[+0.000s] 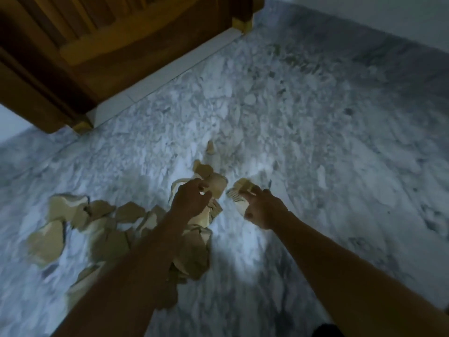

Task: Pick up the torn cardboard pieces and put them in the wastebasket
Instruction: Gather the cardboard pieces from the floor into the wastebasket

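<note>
Several torn brown cardboard pieces (102, 229) lie scattered on the grey-white marble floor, mostly left of centre and under my left forearm. My left hand (192, 203) pinches a rounded cardboard piece (217, 187) just above the pile. To its right, my right hand (263, 210) is closed around a corrugated cardboard piece (239, 193). A small scrap (211, 147) lies farther away on the floor. No wastebasket is in view.
A wooden door and frame (97, 52) stand at the upper left behind a white threshold strip (167, 69). A white wall (388, 18) runs along the upper right. Marble floor (328, 142) stretches to the right of my hands.
</note>
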